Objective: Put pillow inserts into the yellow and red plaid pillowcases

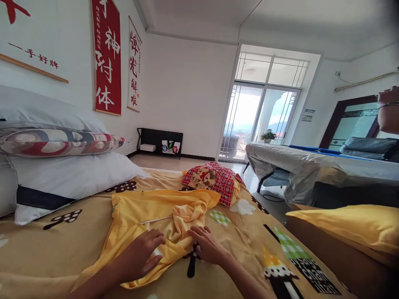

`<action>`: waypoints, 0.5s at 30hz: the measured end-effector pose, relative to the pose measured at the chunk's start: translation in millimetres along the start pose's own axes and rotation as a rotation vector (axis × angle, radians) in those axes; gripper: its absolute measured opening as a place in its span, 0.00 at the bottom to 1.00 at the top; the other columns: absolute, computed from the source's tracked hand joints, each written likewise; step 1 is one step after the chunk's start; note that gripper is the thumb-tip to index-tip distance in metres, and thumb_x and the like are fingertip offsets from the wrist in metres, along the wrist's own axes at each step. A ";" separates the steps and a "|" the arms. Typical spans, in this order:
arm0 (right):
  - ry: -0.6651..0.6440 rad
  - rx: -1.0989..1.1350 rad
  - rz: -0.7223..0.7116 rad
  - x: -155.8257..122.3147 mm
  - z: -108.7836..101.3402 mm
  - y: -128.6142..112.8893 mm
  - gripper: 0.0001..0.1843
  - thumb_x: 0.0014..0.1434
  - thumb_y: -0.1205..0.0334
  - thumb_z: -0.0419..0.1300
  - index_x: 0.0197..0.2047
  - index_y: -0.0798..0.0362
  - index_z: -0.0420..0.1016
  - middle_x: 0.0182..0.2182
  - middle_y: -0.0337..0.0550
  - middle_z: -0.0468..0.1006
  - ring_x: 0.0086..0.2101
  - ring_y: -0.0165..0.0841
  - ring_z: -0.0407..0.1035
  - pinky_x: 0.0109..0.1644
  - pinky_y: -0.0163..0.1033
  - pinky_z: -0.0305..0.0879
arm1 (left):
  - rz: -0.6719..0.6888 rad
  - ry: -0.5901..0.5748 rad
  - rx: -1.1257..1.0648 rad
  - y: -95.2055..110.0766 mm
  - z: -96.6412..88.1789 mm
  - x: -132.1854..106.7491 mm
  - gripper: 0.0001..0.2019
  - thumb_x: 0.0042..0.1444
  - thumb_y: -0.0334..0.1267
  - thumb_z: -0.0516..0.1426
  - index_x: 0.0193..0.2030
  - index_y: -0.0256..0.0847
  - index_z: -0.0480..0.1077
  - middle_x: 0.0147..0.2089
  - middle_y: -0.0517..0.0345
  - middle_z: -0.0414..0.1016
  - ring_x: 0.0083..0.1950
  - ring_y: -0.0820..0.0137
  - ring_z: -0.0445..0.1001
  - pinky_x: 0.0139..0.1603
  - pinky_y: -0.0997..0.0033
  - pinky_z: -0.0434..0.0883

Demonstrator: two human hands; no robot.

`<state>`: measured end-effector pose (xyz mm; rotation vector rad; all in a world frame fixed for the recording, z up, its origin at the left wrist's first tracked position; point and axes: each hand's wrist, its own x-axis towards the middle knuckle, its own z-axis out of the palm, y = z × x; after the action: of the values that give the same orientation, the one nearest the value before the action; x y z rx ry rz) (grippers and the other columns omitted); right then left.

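Hands (141,252) (208,245) on yellow cloth (132,211), checked bundle (227,178) just beyond, pillows (75,172)

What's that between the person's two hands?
Yellow cloth, loosely bunched, lies between the left hand and the right hand; the head view shows it.

Cloth (132,211) lies on the bedspread (241,253), right of pillows (75,172).

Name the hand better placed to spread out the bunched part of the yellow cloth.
Likely the right hand: it reaches the near edge of the bunched part, while the left hand lies farther from it, over the yellow cloth.
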<state>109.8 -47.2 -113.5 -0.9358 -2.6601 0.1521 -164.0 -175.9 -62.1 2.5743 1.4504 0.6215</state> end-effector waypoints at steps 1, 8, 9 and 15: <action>-0.021 -0.039 -0.007 0.4 5.3 -2.6 0.32 0.50 0.69 0.55 0.60 0.49 0.64 0.58 0.48 0.68 0.56 0.41 0.62 0.62 0.49 0.51 | 0.052 -0.019 0.039 6.8 9.9 15.3 0.20 0.57 0.39 0.55 0.57 0.45 0.65 0.61 0.49 0.67 0.61 0.58 0.66 0.62 0.58 0.63; 0.175 -0.106 0.138 -2.2 13.1 -5.4 0.19 0.50 0.74 0.52 0.45 0.53 0.72 0.50 0.49 0.73 0.51 0.40 0.64 0.58 0.45 0.56 | -0.057 -0.265 0.078 -8.0 54.3 78.6 0.09 0.54 0.36 0.55 0.41 0.39 0.71 0.46 0.49 0.77 0.46 0.60 0.74 0.47 0.65 0.70; 0.199 -0.061 0.148 -5.3 12.0 -5.7 0.17 0.50 0.75 0.51 0.42 0.52 0.72 0.46 0.47 0.75 0.48 0.38 0.66 0.55 0.43 0.58 | -0.065 -0.241 0.032 -13.7 53.4 80.7 0.06 0.56 0.36 0.53 0.37 0.40 0.71 0.42 0.51 0.77 0.43 0.63 0.74 0.44 0.67 0.69; 0.222 0.100 0.110 11.8 16.9 -18.9 0.34 0.50 0.67 0.59 0.62 0.50 0.60 0.58 0.47 0.68 0.57 0.40 0.61 0.61 0.44 0.53 | -0.145 0.174 -0.397 -12.9 33.0 90.6 0.19 0.63 0.48 0.44 0.27 0.40 0.62 0.30 0.57 0.71 0.34 0.67 0.67 0.38 0.69 0.64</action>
<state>84.3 -54.5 -122.5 -1.0046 -2.3776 0.1927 -119.4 -89.7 -69.6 2.1370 1.3786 1.0156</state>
